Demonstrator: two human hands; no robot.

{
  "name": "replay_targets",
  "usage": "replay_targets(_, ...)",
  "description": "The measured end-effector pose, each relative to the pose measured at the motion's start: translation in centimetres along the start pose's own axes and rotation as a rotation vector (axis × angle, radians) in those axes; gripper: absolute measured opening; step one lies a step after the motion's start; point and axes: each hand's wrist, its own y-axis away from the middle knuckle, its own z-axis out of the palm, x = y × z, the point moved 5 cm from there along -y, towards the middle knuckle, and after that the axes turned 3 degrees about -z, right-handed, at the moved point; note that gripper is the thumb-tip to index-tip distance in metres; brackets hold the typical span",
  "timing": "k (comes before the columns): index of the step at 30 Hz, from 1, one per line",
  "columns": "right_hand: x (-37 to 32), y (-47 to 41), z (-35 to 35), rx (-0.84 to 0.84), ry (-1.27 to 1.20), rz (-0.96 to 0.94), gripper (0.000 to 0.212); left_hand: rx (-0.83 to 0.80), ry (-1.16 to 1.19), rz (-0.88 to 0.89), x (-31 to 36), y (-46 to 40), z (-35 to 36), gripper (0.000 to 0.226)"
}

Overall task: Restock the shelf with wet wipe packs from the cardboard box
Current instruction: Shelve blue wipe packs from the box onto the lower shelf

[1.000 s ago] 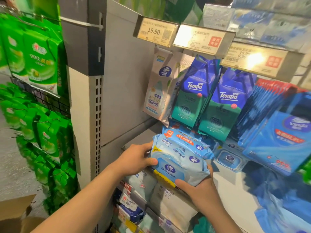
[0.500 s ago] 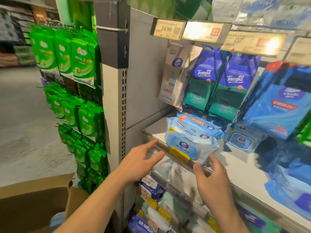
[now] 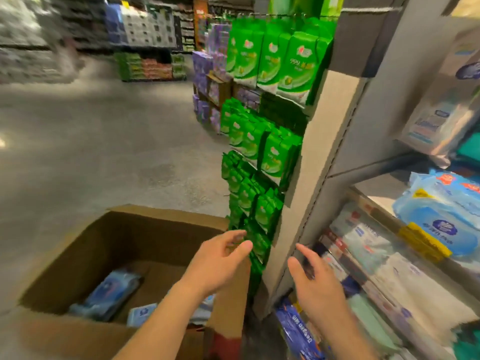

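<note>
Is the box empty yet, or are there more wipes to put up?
Not empty yet. Done: a light blue wet wipe pack sits on the shelf at the front edge. In hand: nothing; the left hand and right hand are both open and empty, near the cardboard box. Left: at least two blue packs lie inside the box.

Heavy motion blur smears the aisle far beyond the left hand and the packs past the right hand. Store light is dim and warm overhead; the cardboard box below the hands holds deep shadow. Wide-angle bending tilts edges.
</note>
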Motion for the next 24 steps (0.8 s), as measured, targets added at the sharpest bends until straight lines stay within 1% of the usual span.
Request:
replay_targets(2, -1.1, -0.5, 2.4, -0.042, 0.031, -0.001, 0.042, 0.046, 0.074, -0.035, -1.9, 0.5, -1.9, 0.037)
replay_targets(4, -3.0, -1.3, 6.3, -0.14, 0.068, -0.016, 0.045, 0.126, 0.146, -0.063, -4.9, 1.1, -5.0, 0.031)
replay_targets(5, -4.0, -1.6, 8.3, -0.191, 0.103, -0.015, 0.046, 0.161, 0.174, -0.08, -6.4, 1.4, -6.5, 0.034)
replay_targets(8, -7.2, -2.5, 15.2, -0.304, 0.138, -0.075, 0.046, 0.251, 0.22, -0.144, -11.8, 1.9, -11.4, 0.054)
replay_targets(10, -9.4, -2.8, 20.0, -0.363, 0.189, -0.131, 0.048, 0.276, 0.223, -0.199, -15.5, 2.3, -14.8, 0.057)
replay_targets(13, -12.6, -2.5, 27.0, -0.477, 0.307, -0.222, 0.055, 0.317, 0.265, -0.296, -21.0, 3.0, -19.5, 0.033)
replay_targets(15, -13.8, -2.3, 31.7, -0.578, 0.373, -0.275, 0.06, 0.358, 0.325, -0.369, -24.7, 3.4, -22.2, 0.023)
replay_targets(16, -14.1, -2.2, 33.8, -0.624, 0.385, -0.278, 0.061, 0.381, 0.362, -0.397, -26.5, 3.5, -23.2, 0.023)
replay_targets(18, -14.0, -2.2, 37.3, -0.687, 0.377, -0.225, 0.064, 0.407, 0.403, -0.441, -29.5, 3.6, -24.7, 0.036)
replay_targets(20, -13.4, -2.3, 39.8, -0.724, 0.371, -0.17, 0.065, 0.406, 0.425, -0.496, -32.0, 3.7, -25.7, 0.038)
replay_targets(24, -11.4, -3.4, 44.0, -0.761, 0.393, -0.085, 0.064, 0.4, 0.449, -0.546, -35.9, 2.9, -26.1, 0.04)
